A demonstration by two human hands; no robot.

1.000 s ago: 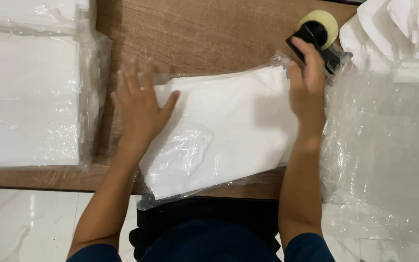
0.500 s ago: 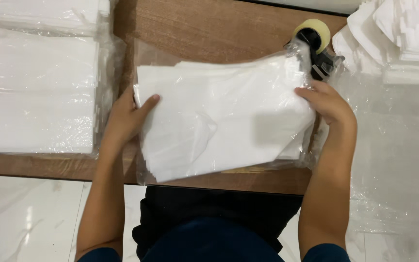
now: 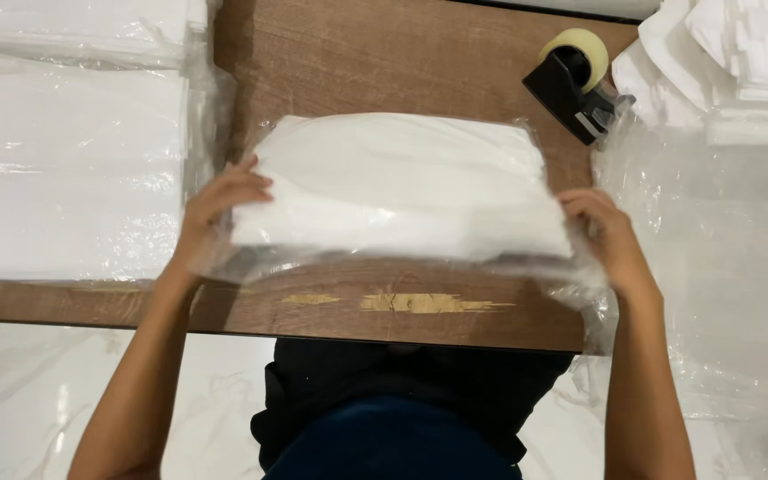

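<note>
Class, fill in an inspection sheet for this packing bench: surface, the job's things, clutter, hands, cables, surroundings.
Surface: brown wooden table, veneer chipped at the near edge.
Job's things: white bundle in clear plastic, lying mid-table.
Clutter: wrapped white stacks at left; loose plastic film and white pieces at right; black tape dispenser behind the bundle.
Hands: left hand grips the bundle's left end, right hand its right end.
Cables: nothing seen.
Surroundings: pale glossy floor below the table.
</note>
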